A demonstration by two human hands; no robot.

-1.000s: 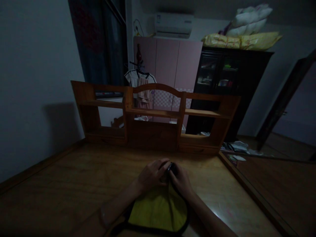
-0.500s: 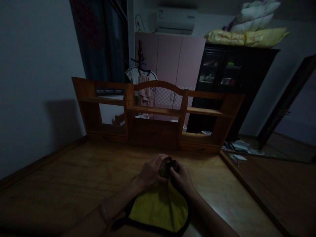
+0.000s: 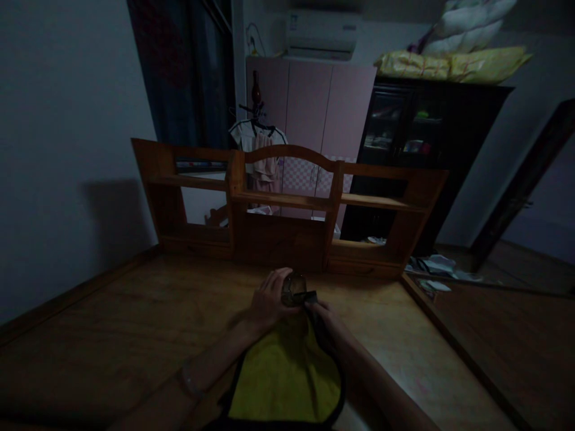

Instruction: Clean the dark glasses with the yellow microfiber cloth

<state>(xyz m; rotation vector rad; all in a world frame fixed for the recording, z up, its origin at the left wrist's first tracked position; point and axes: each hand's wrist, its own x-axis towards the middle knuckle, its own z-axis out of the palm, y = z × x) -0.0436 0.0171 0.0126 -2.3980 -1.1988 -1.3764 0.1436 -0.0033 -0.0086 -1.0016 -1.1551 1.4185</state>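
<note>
My left hand point(image 3: 268, 302) is closed around the side of a small round, see-through object that looks like a glass point(image 3: 296, 285). Its exact kind is hard to make out in the dim light. A yellow cloth with a black border point(image 3: 285, 377) hangs below it towards me. With fingers pinched, my right hand point(image 3: 327, 320) grips the dark edge of this cloth at the glass's right side. A dark strip of the border lies across the near part of the glass.
Beneath my hands is a wooden bed-like surface point(image 3: 148, 323) with a raised right edge point(image 3: 453, 341). A wooden headboard shelf point(image 3: 283, 200) stands across its far end. To the left is a white wall point(image 3: 81, 143); pink and dark cabinets stand beyond.
The glass and my left hand have moved slightly up and left, exposing more of the glass. My right hand has come down a little, and the cloth hangs more spread out.
</note>
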